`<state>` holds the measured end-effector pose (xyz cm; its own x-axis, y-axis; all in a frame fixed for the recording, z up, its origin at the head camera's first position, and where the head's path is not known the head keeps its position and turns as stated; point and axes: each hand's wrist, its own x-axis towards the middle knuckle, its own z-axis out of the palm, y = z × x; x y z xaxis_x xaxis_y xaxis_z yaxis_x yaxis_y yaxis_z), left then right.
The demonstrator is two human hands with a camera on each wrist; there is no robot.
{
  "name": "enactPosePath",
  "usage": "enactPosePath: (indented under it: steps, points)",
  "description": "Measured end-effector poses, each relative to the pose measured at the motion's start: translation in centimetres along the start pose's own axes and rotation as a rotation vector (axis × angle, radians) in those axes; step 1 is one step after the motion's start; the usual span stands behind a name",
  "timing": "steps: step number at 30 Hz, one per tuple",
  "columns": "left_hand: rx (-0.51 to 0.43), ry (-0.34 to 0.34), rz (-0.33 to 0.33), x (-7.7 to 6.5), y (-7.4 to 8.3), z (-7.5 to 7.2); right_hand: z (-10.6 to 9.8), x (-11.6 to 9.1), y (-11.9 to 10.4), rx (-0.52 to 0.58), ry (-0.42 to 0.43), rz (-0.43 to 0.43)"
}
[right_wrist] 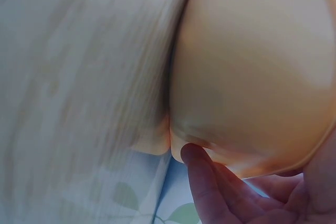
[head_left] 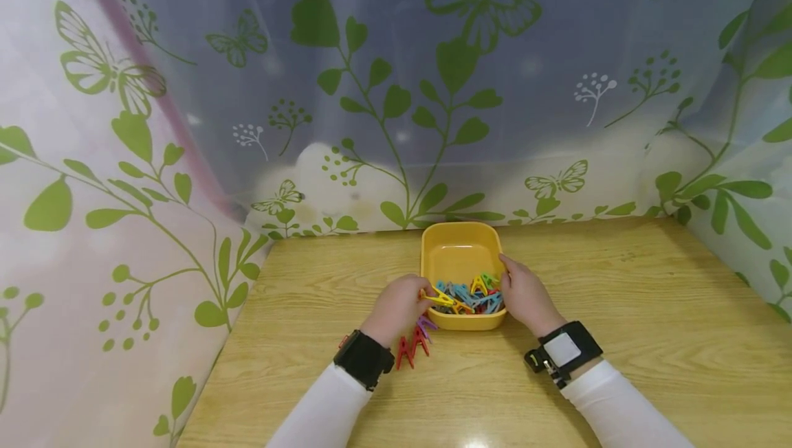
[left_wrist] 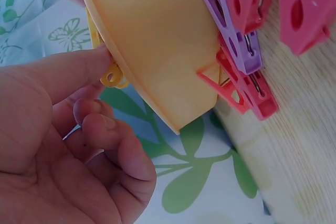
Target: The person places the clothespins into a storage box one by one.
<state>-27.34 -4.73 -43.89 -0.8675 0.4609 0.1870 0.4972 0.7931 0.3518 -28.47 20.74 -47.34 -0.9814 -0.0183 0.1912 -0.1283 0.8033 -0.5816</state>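
Note:
A yellow plastic bin (head_left: 460, 324) stands on the wooden table, with a heap of clothespins (head_left: 468, 295), many of them blue, in its near half. At the left rim my left hand (head_left: 399, 304) pinches a yellow clothespin (head_left: 441, 298), whose far end reaches over the heap. In the left wrist view that yellow clothespin (left_wrist: 111, 76) shows partly behind the rim. My right hand (head_left: 529, 293) grips the bin's right side, its fingertips (right_wrist: 195, 153) against the outer wall. Beside the bin, below my left hand, lie a purple clothespin (head_left: 425, 326) and red clothespins (head_left: 412, 348).
Behind the table (head_left: 297, 352) hangs a curtain (head_left: 383, 187) printed with green leaves and butterflies, and more of it borders both sides. The bin's back end is close to the back curtain. Each wrist wears a black strap (head_left: 365, 359).

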Motion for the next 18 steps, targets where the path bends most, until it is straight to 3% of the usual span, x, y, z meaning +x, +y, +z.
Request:
enactPosePath:
  steps: [18]
  points:
    - [-0.089,-0.109,-0.04,0.59,-0.17,-0.26,-0.01,-0.03,-0.02,0.001,0.003,-0.001]
